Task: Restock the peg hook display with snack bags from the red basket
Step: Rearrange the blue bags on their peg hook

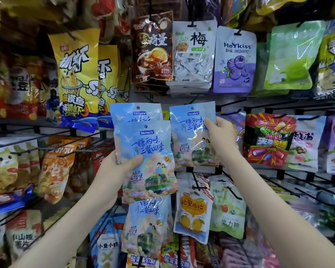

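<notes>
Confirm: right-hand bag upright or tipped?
Upright: blue bag in the right hand has its hang hole on top, print right way up.

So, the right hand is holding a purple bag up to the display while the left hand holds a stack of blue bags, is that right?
Not quite: in the head view the right hand holds a blue bag, not a purple one. The left hand does hold a stack of blue bags.

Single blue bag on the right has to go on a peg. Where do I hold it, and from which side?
Pinch the single blue bag at its right edge, upper half, coming from the right, as the right hand does now. The bag is flat and upright with its hang hole at top centre, so a side hold should keep the hole clear.
</notes>
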A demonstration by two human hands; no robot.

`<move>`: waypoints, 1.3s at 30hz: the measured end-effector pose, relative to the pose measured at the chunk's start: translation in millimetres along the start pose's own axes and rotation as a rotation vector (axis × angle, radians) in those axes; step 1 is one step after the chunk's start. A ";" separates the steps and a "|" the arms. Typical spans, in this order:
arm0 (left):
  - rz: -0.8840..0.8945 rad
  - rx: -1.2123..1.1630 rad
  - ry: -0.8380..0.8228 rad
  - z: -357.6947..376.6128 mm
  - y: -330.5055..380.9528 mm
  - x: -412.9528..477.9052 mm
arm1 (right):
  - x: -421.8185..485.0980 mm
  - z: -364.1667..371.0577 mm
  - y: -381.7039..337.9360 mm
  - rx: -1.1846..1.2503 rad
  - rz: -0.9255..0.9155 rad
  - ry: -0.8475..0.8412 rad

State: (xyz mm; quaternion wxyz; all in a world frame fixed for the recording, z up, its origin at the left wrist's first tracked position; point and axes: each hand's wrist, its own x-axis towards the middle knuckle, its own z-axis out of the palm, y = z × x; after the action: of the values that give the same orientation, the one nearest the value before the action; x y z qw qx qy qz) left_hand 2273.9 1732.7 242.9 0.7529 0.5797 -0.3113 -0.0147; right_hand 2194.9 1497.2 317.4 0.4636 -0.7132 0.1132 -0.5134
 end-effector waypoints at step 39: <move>-0.275 0.284 0.283 -135.3 -86.0 -118.8 | -179.1 74.8 109.4 0.045 0.460 -0.198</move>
State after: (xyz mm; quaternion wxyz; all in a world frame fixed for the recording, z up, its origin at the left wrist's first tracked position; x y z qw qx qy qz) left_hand 2273.0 1866.9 95.3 0.6908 0.7129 -0.1200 0.0082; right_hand 2211.9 1592.5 116.7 0.5927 -0.7050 0.2153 -0.3244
